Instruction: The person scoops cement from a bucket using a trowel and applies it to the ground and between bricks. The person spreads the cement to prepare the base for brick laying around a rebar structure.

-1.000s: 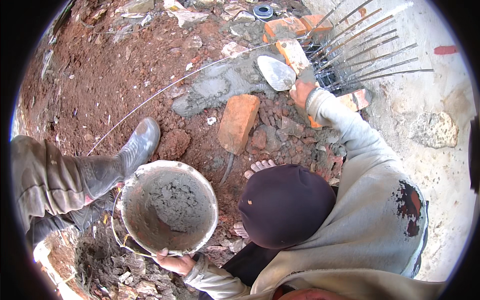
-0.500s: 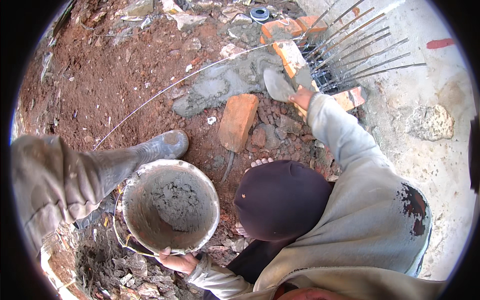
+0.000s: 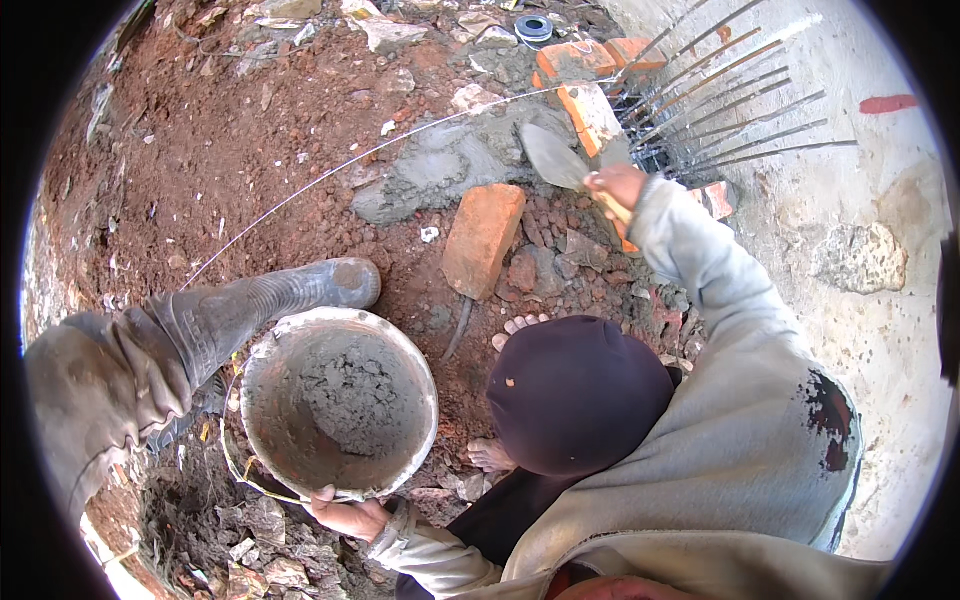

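Observation:
My right hand (image 3: 620, 187) is closed round the wooden handle of a trowel (image 3: 553, 158). The blade points up and left, over the edge of a spread of wet grey mortar (image 3: 440, 165), beside an upright mortar-smeared brick (image 3: 592, 115). My left hand (image 3: 350, 514) grips the near rim of a round bucket (image 3: 428, 400), its thumb over the edge. Grey mortar (image 3: 360, 400) lies inside the bucket. A loose orange brick (image 3: 483, 240) rests on the soil between the bucket and the mortar spread.
Steel bars (image 3: 740, 115) fan out above the brickwork by a concrete wall (image 3: 850, 350). A string (image 3: 330, 183) crosses the soil to the bricks. Another person's boot (image 3: 330, 283) stands beside the bucket. My dark-clothed knee (image 3: 580, 395) is between my arms. A wire coil (image 3: 533, 28) lies at the back.
The trowel blade has swung a little up and left, and more of its handle shows. My left hand stays on the bucket rim. The view has shifted slightly.

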Demonstrator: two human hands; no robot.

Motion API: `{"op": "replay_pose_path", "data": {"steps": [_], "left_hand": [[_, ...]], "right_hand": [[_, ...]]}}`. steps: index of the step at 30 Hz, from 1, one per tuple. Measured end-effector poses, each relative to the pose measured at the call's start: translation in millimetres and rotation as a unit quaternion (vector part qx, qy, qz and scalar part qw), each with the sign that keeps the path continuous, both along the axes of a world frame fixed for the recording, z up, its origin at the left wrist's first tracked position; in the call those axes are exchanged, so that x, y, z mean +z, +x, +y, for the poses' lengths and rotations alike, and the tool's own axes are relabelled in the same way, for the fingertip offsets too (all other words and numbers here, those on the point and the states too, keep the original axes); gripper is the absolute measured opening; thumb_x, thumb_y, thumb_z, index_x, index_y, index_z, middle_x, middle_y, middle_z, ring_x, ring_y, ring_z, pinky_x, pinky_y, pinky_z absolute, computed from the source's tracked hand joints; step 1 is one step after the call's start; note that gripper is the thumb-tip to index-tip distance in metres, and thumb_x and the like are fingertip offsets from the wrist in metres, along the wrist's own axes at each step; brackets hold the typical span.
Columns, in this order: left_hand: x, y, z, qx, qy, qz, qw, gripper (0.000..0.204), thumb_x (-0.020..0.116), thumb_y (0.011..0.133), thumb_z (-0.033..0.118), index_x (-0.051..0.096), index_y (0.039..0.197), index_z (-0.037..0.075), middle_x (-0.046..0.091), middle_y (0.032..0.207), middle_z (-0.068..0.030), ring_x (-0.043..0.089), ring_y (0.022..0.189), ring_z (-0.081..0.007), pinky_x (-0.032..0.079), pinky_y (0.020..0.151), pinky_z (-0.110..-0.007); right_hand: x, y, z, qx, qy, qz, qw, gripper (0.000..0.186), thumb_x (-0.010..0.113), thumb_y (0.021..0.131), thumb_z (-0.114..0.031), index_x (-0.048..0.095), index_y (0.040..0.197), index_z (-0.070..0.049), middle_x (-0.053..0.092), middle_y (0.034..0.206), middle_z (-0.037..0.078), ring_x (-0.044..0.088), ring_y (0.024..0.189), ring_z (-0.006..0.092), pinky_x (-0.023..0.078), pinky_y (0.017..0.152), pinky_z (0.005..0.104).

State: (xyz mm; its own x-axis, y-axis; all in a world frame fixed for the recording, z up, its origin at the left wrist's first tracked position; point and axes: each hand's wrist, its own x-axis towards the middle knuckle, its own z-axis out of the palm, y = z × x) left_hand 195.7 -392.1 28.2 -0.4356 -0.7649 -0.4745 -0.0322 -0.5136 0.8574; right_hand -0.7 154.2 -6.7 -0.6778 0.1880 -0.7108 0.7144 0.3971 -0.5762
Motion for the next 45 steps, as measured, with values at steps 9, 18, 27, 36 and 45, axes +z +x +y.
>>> {"op": "replay_pose_path", "data": {"steps": [9, 18, 27, 36, 45], "left_hand": [[-3.1, 4.2, -4.3, -0.019, 0.0, 0.004, 1.0, 0.066, 0.055, 0.055, 0.011, 0.054, 0.119, -0.004, 0.057, 0.12, -0.0159, 0.054, 0.109, -0.0327, 0.042, 0.1, -0.042], [-2.0, 1.4, -6.0, -0.005, -0.009, -0.019, 1.0, 0.06, 0.056, 0.055, 0.011, 0.057, 0.113, -0.004, 0.059, 0.113, -0.0143, 0.057, 0.099, -0.0316, 0.043, 0.097, -0.041], [-3.1, 7.2, -1.2, -0.012, -0.011, -0.012, 1.0, 0.055, 0.055, 0.057, 0.015, 0.057, 0.109, -0.002, 0.059, 0.109, -0.0129, 0.058, 0.097, -0.0299, 0.047, 0.09, -0.041], [15.6, 9.8, 31.8, 0.048, -0.081, -0.021, 0.995, 0.05, 0.052, 0.06, 0.004, 0.057, 0.11, -0.003, 0.059, 0.109, -0.0107, 0.057, 0.103, -0.0288, 0.046, 0.096, -0.041], [36.3, 7.4, 88.7, -0.152, -0.224, 0.016, 0.963, 0.035, 0.053, 0.061, -0.01, 0.063, 0.094, -0.004, 0.059, 0.089, -0.0028, 0.053, 0.076, -0.0113, 0.043, 0.069, -0.023]], "right_hand": [[23.9, -42.4, 14.0, 0.422, 0.224, 0.06, 0.876, 0.052, 0.053, 0.086, -0.044, 0.066, 0.095, 0.006, 0.066, 0.093, 0.027, 0.063, 0.084, 0.0435, 0.049, 0.083, 0.0458], [18.3, -13.5, 6.5, 0.441, 0.296, 0.065, 0.845, 0.043, 0.051, 0.087, -0.036, 0.069, 0.093, 0.002, 0.067, 0.094, 0.026, 0.065, 0.088, 0.0443, 0.051, 0.084, 0.0469], [-54.1, -12.5, 16.8, 0.326, 0.301, 0.045, 0.895, 0.039, 0.049, 0.091, -0.033, 0.064, 0.101, 0.002, 0.065, 0.091, 0.028, 0.065, 0.087, 0.0436, 0.052, 0.079, 0.0497], [39.1, 45.3, 13.4, 0.365, 0.263, 0.107, 0.887, 0.045, 0.048, 0.094, -0.038, 0.06, 0.112, 0.001, 0.063, 0.101, 0.027, 0.059, 0.095, 0.0441, 0.044, 0.088, 0.0496], [85.9, 45.7, -190.8, 0.641, 0.138, 0.337, 0.675, 0.036, 0.058, 0.087, -0.018, 0.049, 0.116, 0.002, 0.063, 0.086, 0.016, 0.064, 0.081, 0.0338, 0.049, 0.074, 0.0462]]}}
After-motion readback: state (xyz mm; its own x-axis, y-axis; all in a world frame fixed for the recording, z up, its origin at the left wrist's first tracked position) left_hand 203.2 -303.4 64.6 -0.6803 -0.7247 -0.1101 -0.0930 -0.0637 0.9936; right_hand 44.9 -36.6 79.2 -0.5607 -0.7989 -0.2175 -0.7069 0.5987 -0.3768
